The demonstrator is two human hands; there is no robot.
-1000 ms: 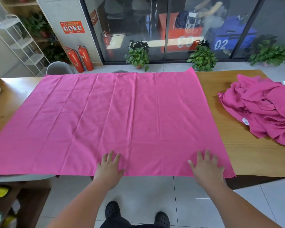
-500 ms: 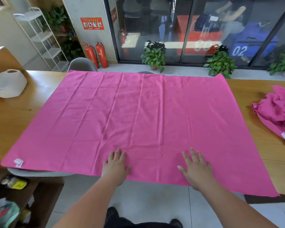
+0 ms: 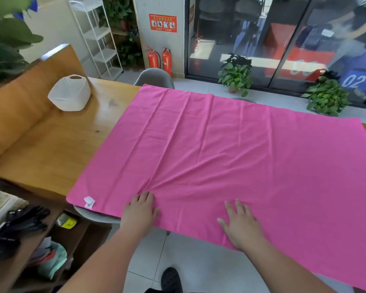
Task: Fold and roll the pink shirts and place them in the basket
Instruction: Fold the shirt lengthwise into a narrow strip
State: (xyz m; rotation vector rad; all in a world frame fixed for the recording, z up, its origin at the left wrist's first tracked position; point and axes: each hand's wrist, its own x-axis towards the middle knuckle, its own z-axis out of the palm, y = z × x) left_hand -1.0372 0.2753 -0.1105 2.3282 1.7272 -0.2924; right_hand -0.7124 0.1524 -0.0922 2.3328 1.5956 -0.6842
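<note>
A large pink cloth (image 3: 230, 149) lies spread flat over the wooden table (image 3: 57, 149), its near edge hanging slightly past the table's front. A small white label (image 3: 89, 202) shows at its near left corner. My left hand (image 3: 140, 210) rests flat on the cloth near the front edge, fingers straight, with creases fanning out from its fingertips. My right hand (image 3: 240, 224) lies flat on the cloth to the right of it, fingers spread. The white basket (image 3: 70, 95) stands on the table's far left part.
A raised wooden divider (image 3: 19, 106) borders the table's left side. A grey chair (image 3: 154, 78) stands behind the table, another chair seat (image 3: 93, 214) sits under the near edge. A low shelf (image 3: 19, 240) with clutter is at my lower left.
My view has swung left, so the pile of pink shirts at the right has left the frame and the basket has come closer. Both hands slid left along the cloth's near edge, staying flat.
</note>
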